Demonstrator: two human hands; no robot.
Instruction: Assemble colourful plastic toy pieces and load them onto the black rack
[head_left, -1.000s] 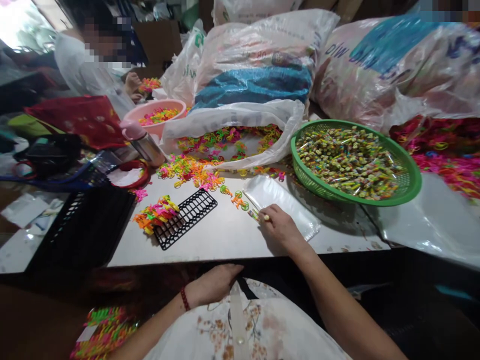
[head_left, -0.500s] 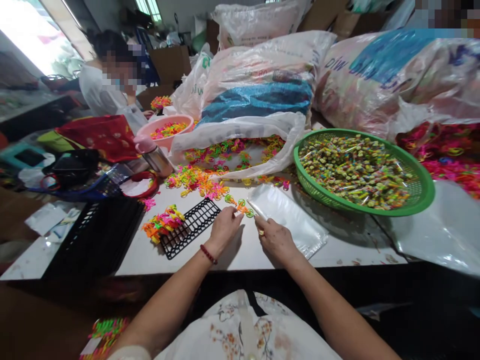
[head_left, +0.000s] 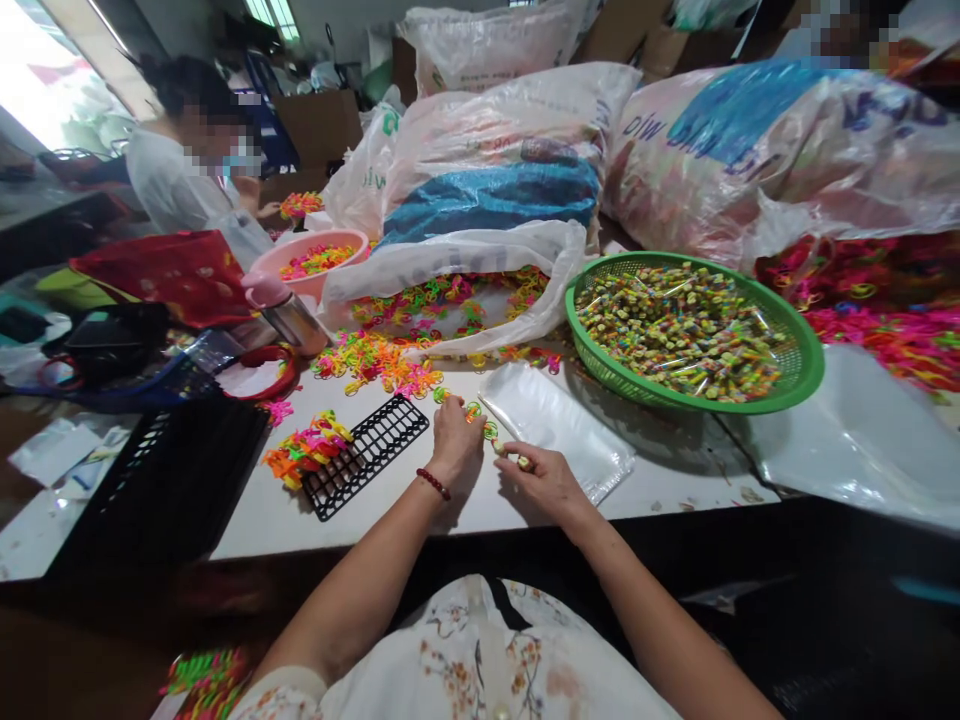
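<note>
My left hand (head_left: 456, 445), with a bead bracelet at the wrist, reaches over a short row of small coloured plastic pieces (head_left: 472, 411). Its fingers curl down at the row and seem to pinch one piece; the fingertips are partly hidden. My right hand (head_left: 546, 482) is closed on small tubes with pale yellow-green ends (head_left: 526, 463), one end showing at the fingertips beside a green ring-shaped piece (head_left: 490, 431). Left of my hands lies a black plastic grid rack (head_left: 386, 437), its left part filled with bright plastic pieces (head_left: 311, 448). A stack of clear plastic bags (head_left: 559, 425) lies just beyond my right hand.
A green basket (head_left: 806, 378) of similar tubes stands at right. An open sack (head_left: 450, 255) spills coloured pieces (head_left: 379, 362) onto the table. Black racks (head_left: 161, 480), a flask (head_left: 289, 315) and a pink basin (head_left: 364, 247) are at left. Another person (head_left: 176, 165) sits back left.
My left hand has moved forward over the row of pieces. My right hand has turned, so tube ends show between its fingers. The whole view has shifted slightly.
</note>
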